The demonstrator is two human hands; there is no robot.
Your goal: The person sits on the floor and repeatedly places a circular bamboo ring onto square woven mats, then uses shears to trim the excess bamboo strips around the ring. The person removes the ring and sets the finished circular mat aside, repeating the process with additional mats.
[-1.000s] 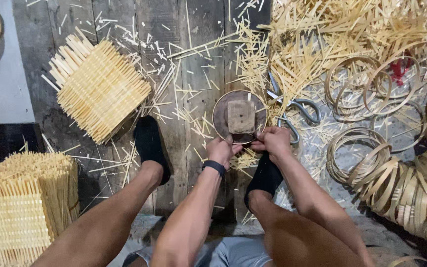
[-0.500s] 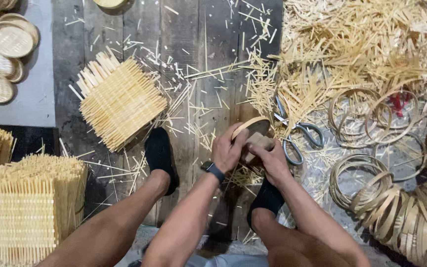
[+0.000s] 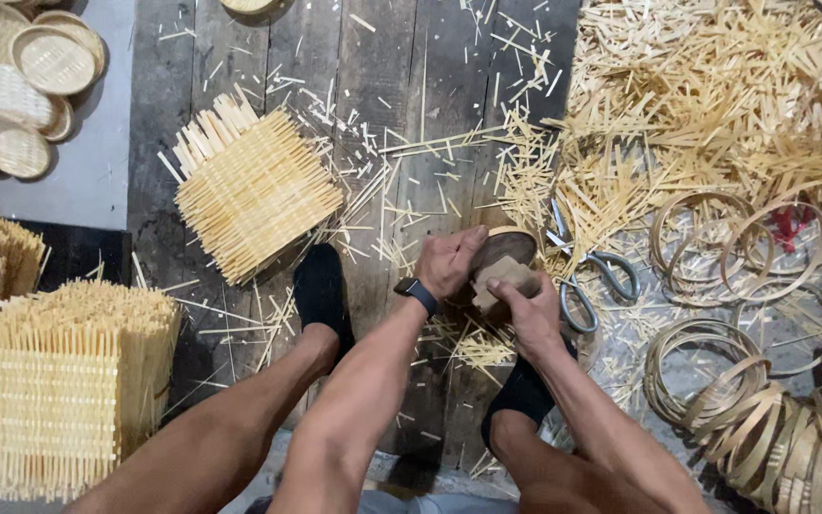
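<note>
Round dark wooden mould with a pale bamboo rim (image 3: 504,249), tilted on the dark plank floor (image 3: 373,86) between two black-socked feet, gripped from both sides. Left hand (image 3: 449,262), black watch at the wrist, clamped over the mould's near edge, fingers curled around it. Right hand (image 3: 525,309) closed on a pale wooden block (image 3: 504,279), pressed against the mould's face. Just right of the mould, grey-handled scissors (image 3: 587,281) lying among scattered bamboo splinters. Further right, a heap of pale bamboo strips (image 3: 715,95) and coiled bamboo hoops (image 3: 763,419). Up and left, a square woven bamboo mat (image 3: 254,190) flat on the planks. At far left, stacked woven mats (image 3: 59,390), and round woven trays (image 3: 21,76) in the top corner.
</note>
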